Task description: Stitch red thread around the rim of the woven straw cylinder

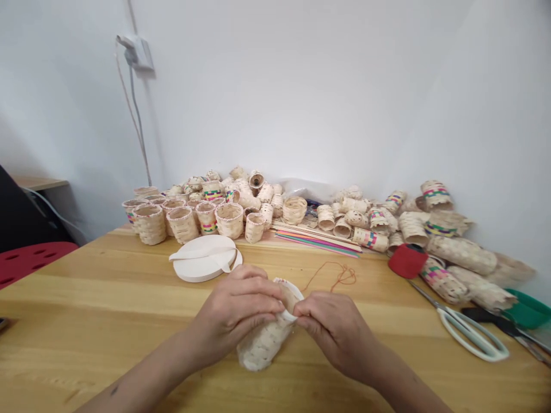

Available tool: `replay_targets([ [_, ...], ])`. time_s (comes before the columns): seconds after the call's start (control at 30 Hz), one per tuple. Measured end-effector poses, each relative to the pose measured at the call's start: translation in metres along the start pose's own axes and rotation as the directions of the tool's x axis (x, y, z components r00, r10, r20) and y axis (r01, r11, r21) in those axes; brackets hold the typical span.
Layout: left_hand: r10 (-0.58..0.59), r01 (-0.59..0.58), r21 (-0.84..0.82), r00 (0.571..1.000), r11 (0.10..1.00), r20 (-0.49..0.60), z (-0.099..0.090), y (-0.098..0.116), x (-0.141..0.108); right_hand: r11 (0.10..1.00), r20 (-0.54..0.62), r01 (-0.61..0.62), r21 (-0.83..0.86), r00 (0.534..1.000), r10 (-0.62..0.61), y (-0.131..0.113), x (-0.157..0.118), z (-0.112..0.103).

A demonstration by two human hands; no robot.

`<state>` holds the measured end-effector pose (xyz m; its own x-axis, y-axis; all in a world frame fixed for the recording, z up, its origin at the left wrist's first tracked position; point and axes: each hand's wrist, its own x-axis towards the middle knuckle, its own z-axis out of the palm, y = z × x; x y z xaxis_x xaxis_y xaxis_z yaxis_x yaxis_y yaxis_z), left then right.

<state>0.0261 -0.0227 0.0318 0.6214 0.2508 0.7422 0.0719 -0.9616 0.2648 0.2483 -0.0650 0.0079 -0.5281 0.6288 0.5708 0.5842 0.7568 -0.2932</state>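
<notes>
A pale woven basket (263, 344) is tilted above the wooden table, its open mouth toward the upper right and its closed end toward the lower left. White tape lines its rim. My left hand (241, 307) is closed on the rim's left side, fingers over the edge. My right hand (333, 330) pinches the rim's right side between thumb and fingers. An orange thread (342, 276) lies loosely curled just beyond my right hand. The roll of white tape (204, 258) lies flat beyond my left hand, with a loose strip across it.
Finished-looking woven cups (150, 225) stand at the back left. More woven pieces (462, 254) are piled along the wall. Thin coloured sticks (318, 244) lie before them. White-handled scissors (473, 335), a red object (407, 261) and a green dish (527, 310) are at the right.
</notes>
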Motion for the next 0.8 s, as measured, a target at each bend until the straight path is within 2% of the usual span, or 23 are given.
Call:
replay_targets([
  [0.2,-0.063,0.059,0.059,0.995,0.997,0.073,0.004,0.006,0.000,0.995,0.004,0.052,-0.089,0.999,-0.051,0.000,-0.001,0.003],
  [0.4,-0.077,0.073,0.042,0.992,0.996,0.101,0.006,0.012,0.000,0.965,0.012,0.176,-0.195,0.984,-0.177,-0.002,0.002,-0.015],
  [0.6,-0.171,0.177,-0.060,0.981,0.982,0.092,0.009,0.014,0.001,0.986,-0.029,0.144,-0.079,0.989,-0.147,-0.003,0.000,-0.019],
  [0.8,-0.174,0.181,-0.058,0.979,0.982,0.101,0.008,0.016,0.002,0.995,-0.040,0.101,-0.024,0.994,-0.101,-0.007,0.002,-0.009],
])
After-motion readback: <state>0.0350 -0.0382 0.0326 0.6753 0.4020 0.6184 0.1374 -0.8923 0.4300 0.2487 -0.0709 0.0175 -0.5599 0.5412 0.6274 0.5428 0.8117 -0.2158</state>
